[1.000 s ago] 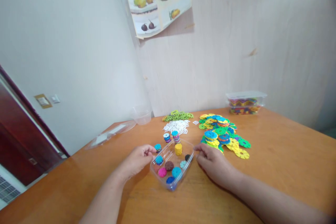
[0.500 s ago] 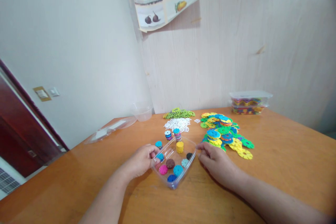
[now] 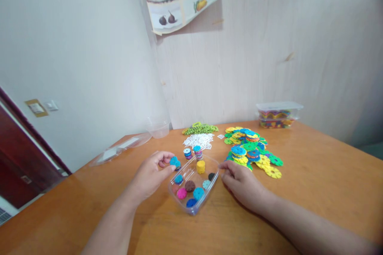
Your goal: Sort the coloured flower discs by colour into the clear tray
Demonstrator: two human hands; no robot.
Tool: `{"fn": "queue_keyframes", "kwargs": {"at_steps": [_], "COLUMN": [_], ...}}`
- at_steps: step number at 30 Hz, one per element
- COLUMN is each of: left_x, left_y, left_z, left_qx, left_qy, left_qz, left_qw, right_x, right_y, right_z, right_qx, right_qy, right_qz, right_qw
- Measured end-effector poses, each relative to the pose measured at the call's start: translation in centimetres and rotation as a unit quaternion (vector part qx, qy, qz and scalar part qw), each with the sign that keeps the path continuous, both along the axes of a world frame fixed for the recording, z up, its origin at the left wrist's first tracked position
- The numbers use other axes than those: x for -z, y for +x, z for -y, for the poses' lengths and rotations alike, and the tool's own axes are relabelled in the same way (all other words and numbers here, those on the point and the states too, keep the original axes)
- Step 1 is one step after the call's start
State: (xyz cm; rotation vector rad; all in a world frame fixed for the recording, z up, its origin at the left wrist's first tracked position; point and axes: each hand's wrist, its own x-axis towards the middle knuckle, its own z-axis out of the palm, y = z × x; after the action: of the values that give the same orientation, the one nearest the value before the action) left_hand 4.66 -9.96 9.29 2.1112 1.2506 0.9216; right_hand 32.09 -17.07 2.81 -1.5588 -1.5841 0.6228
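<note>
A clear plastic tray (image 3: 176,201) stands on the table before me, with a stack of yellow notched discs (image 3: 200,166) and several blue, brown, pink and black ones inside. My right hand (image 3: 243,181) pinches the tray's right rim. Off the left rim, my left hand (image 3: 151,175) has a blue notched disc (image 3: 174,161) between thumb and fingers. Right behind that disc is a short disc stack (image 3: 178,165), partly covered. Two more small stacks, one blue-topped (image 3: 197,151) and one white-topped (image 3: 187,153), stand just past the tray's far edge.
White plastic pieces (image 3: 198,141) and green pieces (image 3: 200,128) are heaped farther back. A big pile of larger flower-shaped discs (image 3: 251,147) spreads on the right. Two lidded boxes (image 3: 278,115) sit by the wall. A clear bowl (image 3: 158,128) and plastic bags (image 3: 119,149) lie left.
My left hand has left the tray's left rim and moved to the small stack beside it, where it now pinches a blue disc. My right hand stays on the rim.
</note>
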Motion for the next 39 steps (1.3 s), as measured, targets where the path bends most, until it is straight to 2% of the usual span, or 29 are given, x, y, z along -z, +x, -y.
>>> {"fn": "queue_keyframes", "kwargs": {"at_steps": [3, 6, 9, 13, 21, 25, 30, 33, 36, 39], "left_x": [-1.9, -3.5, -4.3, -4.2, -3.2, -3.0, -2.5, -2.5, -2.5, -1.9], "left_y": [1.8, 3.2, 4.1, 4.7, 5.0, 4.8, 3.7, 2.6, 1.2, -0.4], "left_z": [1.7, 2.8, 3.1, 3.2, 3.5, 3.3, 2.1, 1.0, 0.0, -1.0], "left_qx": [0.094, 0.172, 0.210, 0.234, 0.233, 0.223, 0.160, 0.108, 0.050, 0.040], "left_qy": [0.023, 0.019, 0.017, 0.011, -0.010, -0.045, -0.110, -0.089, -0.061, -0.082], "left_qz": [-0.080, -0.181, -0.249, -0.281, -0.270, -0.213, -0.073, -0.022, -0.014, -0.066], "left_qw": [0.992, 0.968, 0.945, 0.931, 0.934, 0.950, 0.978, 0.990, 0.997, 0.994], "right_x": [0.1, 0.2, 0.4, 0.6, 0.5, 0.7, 0.6, 0.5, 0.4, 0.3], "right_y": [0.1, 0.1, 0.1, 0.1, 0.0, 0.0, 0.1, 0.1, 0.0, 0.0], "right_z": [0.0, -0.1, -0.2, -0.3, -0.3, -0.3, -0.2, -0.2, -0.2, -0.1], "right_qx": [-0.001, 0.002, 0.000, 0.001, 0.006, 0.005, 0.002, 0.004, 0.001, -0.007], "right_qy": [0.010, 0.016, 0.024, 0.021, 0.024, 0.023, 0.020, 0.020, 0.014, 0.005], "right_qz": [0.007, 0.011, 0.009, 0.007, 0.013, 0.006, 0.001, 0.004, 0.002, 0.001], "right_qw": [1.000, 1.000, 1.000, 1.000, 1.000, 1.000, 1.000, 1.000, 1.000, 1.000]}}
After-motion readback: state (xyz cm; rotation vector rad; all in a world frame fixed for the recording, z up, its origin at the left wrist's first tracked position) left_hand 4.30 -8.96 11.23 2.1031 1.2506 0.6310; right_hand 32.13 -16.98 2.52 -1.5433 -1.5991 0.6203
